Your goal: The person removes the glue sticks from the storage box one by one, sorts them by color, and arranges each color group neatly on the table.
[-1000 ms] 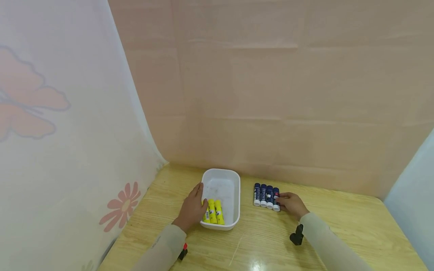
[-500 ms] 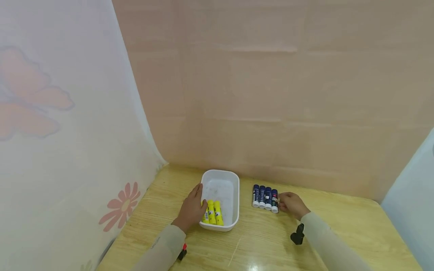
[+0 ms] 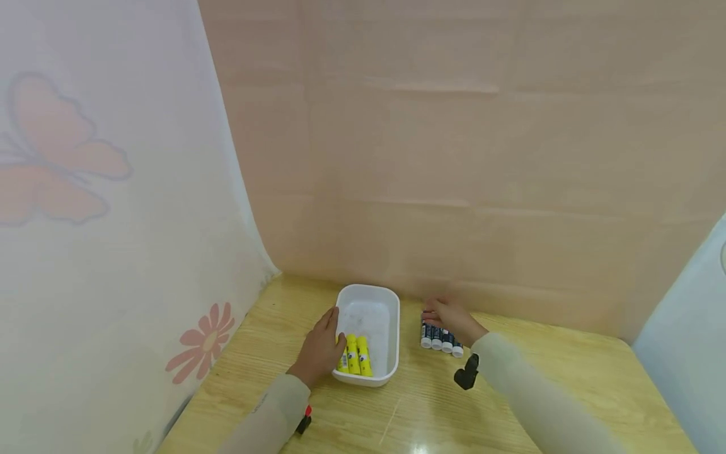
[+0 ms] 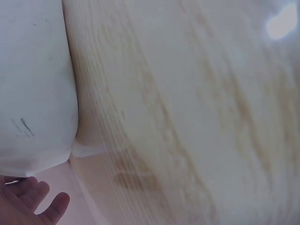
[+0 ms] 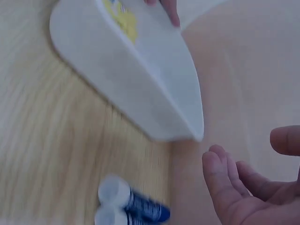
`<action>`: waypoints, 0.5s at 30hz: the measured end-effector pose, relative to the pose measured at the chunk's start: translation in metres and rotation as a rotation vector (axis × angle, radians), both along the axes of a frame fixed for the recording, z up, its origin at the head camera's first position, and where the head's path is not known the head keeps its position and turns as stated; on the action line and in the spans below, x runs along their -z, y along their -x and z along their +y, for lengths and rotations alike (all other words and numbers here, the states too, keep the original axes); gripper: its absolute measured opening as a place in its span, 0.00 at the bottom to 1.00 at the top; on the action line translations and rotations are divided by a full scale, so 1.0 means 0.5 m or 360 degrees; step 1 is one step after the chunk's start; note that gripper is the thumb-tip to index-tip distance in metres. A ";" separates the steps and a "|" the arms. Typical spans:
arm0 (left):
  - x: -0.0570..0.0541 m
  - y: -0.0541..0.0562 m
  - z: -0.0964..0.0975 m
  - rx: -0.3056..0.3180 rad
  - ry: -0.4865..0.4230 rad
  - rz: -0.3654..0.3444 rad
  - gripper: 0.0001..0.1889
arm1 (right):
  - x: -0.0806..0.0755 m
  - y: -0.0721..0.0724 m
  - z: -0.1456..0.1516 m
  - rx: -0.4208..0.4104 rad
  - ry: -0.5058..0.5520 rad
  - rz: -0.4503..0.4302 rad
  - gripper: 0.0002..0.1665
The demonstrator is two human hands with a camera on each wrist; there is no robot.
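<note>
In the head view, a white plastic tray point(image 3: 374, 310) holds three yellow glue sticks point(image 3: 353, 356) side by side at its near end. My left hand point(image 3: 321, 345) grips the tray's left side, thumb at the rim by the yellow sticks. The left wrist view shows its fingers point(image 4: 55, 206) at the tray's edge. Right of the tray, several dark blue glue sticks point(image 3: 437, 343) with white ends lie in a row. My right hand point(image 3: 455, 320) is over their far ends, partly hiding them. In the right wrist view its fingers point(image 5: 216, 176) are spread and loosely bent, holding nothing.
Everything stands on a light wooden table point(image 3: 317, 422). A brown paper backdrop point(image 3: 454, 157) rises close behind the tray and the row. White cloth point(image 3: 142, 265) with flower and butterfly prints hangs at the left, and another pale sheet point(image 3: 692, 315) at the right.
My right hand has left the right end of the blue row and moved left and away, over the sticks' far ends. The left hand keeps its place on the tray.
</note>
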State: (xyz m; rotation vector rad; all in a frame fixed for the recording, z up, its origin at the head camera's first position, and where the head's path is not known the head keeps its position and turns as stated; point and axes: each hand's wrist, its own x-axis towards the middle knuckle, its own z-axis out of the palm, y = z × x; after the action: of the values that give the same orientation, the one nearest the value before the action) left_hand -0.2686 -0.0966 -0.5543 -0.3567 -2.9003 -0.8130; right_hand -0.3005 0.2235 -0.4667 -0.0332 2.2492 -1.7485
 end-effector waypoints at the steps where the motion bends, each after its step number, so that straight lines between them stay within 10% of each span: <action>1: 0.001 0.001 0.000 0.0002 -0.0004 -0.0001 0.35 | -0.001 -0.003 -0.016 -0.0037 0.0015 0.0004 0.27; 15: 0.006 0.002 -0.002 -0.0024 -0.0008 -0.0002 0.35 | 0.019 -0.024 -0.151 -0.0204 -0.0008 -0.0144 0.27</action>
State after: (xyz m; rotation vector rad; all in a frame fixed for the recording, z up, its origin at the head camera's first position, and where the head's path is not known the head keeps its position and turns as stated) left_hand -0.2697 -0.0974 -0.5575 -0.3335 -2.8979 -0.8187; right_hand -0.2884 0.1478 -0.4763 -0.0932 2.1381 -1.6446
